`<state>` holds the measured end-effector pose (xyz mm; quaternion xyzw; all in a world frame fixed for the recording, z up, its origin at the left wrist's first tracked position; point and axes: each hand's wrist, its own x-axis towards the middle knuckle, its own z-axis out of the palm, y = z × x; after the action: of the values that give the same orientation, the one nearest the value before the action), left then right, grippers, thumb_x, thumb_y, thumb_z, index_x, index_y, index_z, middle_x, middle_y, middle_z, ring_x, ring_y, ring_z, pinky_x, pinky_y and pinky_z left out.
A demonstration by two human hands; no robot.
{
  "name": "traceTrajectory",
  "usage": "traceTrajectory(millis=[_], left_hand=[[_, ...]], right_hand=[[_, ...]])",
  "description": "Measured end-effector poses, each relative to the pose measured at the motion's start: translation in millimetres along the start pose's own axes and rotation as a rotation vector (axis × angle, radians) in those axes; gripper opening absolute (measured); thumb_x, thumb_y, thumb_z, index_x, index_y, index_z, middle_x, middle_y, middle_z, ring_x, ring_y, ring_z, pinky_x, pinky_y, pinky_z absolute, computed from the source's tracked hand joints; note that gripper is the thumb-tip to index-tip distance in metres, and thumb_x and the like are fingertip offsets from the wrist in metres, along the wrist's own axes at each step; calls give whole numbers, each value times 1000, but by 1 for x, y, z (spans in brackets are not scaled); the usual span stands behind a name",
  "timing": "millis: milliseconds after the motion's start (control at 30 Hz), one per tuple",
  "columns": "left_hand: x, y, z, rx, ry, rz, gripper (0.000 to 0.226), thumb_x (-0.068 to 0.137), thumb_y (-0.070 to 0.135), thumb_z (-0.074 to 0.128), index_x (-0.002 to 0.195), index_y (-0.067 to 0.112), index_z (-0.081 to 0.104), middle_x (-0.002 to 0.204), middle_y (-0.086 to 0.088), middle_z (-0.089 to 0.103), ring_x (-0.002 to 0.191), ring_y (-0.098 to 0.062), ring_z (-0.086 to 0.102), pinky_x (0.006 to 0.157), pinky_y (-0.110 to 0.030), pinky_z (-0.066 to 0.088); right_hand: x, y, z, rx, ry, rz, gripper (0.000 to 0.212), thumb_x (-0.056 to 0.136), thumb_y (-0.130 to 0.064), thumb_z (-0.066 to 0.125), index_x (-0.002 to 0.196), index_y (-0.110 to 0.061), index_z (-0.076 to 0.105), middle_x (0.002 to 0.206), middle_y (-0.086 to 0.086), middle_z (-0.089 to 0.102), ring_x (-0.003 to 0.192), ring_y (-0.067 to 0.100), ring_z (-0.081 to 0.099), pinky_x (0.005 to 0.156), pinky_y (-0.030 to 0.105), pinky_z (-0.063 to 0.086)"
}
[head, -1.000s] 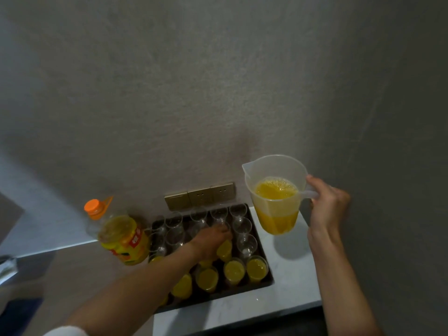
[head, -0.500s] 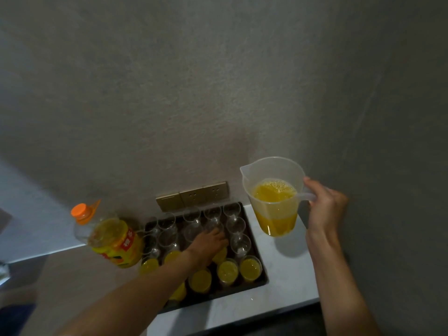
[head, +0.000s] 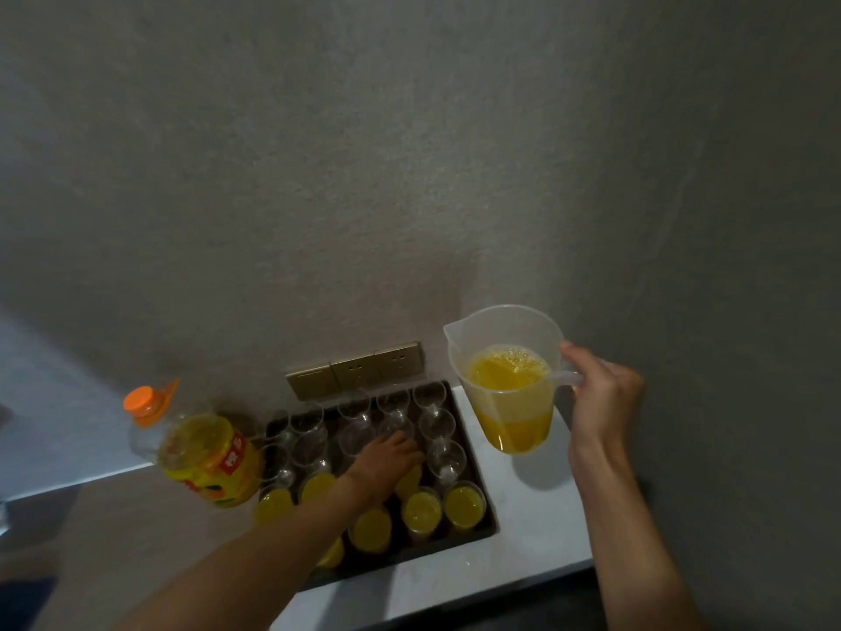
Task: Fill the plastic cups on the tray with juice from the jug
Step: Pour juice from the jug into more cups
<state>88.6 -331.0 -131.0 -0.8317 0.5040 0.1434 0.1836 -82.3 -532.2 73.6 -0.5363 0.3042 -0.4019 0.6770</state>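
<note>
A dark tray [head: 473, 453] on the white counter holds several clear plastic cups. The near rows are full of orange juice, such as one cup [head: 463, 502]. The far rows are empty, such as one cup [head: 438, 424]. My left hand [head: 387, 457] reaches over the middle of the tray, fingers curled around a juice-filled cup [head: 408, 479] beneath it. My right hand [head: 600, 403] grips the handle of a translucent jug [head: 505, 380], held upright in the air to the right of the tray and about half full of juice.
A large juice bottle [head: 200, 453] with an orange cap stands left of the tray. Gold wall sockets [head: 355, 370] sit just behind the tray on the grey wall. The counter [head: 528, 526] ends at a front edge close to me.
The view has drifted slightly. My left hand stays over the middle cups, shifted slightly. The jug stays raised and upright in my right hand.
</note>
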Motion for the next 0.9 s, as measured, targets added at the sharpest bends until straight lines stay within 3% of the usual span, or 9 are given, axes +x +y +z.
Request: traceTrajectory(millis=[233, 367, 533, 667, 767, 900], left_hand=[[-10, 0, -21, -198, 68, -10, 88, 82, 20, 72, 158, 28, 28, 162, 0, 27, 150, -25, 20, 120, -44, 28], [-1, 8, -37, -275, 121, 12, 78, 86, 22, 67, 156, 24, 33, 159, 1, 32, 143, -24, 31, 114, -40, 36], [24, 15, -36, -217, 84, 103, 84, 79, 17, 74, 152, 32, 36, 158, 2, 31, 145, -26, 24, 112, -49, 39], [38, 22, -37, -85, 22, 122, 86, 86, 18, 73, 158, 31, 29, 164, -1, 25, 152, -31, 13, 120, -54, 25], [44, 27, -33, 19, 32, 128, 79, 91, 20, 69, 159, 28, 29, 163, -5, 30, 152, -32, 16, 124, -51, 12], [55, 27, -20, 9, 50, 113, 71, 92, 23, 68, 155, 28, 36, 159, -5, 38, 149, -31, 25, 123, -52, 12]], right_hand=[[-1, -1, -1, 18, 3, 7, 34, 93, 0, 65, 62, -16, 67, 46, -13, 60, 46, 0, 58, 49, 13, 45], [-2, -1, -3, 9, 1, 13, 34, 93, -1, 65, 63, -15, 65, 44, -14, 58, 45, -1, 57, 54, 22, 45], [2, 1, -3, 15, 3, 16, 36, 93, 0, 65, 60, -15, 65, 45, -12, 59, 45, 0, 57, 48, 15, 45], [5, 3, -6, 4, -16, 34, 42, 94, -4, 66, 54, -17, 68, 51, -5, 65, 50, 6, 62, 59, 28, 48], [9, 3, -8, 4, -4, 37, 45, 94, -4, 66, 50, -16, 68, 48, -5, 62, 48, 6, 60, 59, 29, 46], [13, 2, -7, 2, -6, 42, 53, 93, -2, 65, 45, -24, 71, 45, -11, 58, 45, 2, 55, 54, 27, 43]])
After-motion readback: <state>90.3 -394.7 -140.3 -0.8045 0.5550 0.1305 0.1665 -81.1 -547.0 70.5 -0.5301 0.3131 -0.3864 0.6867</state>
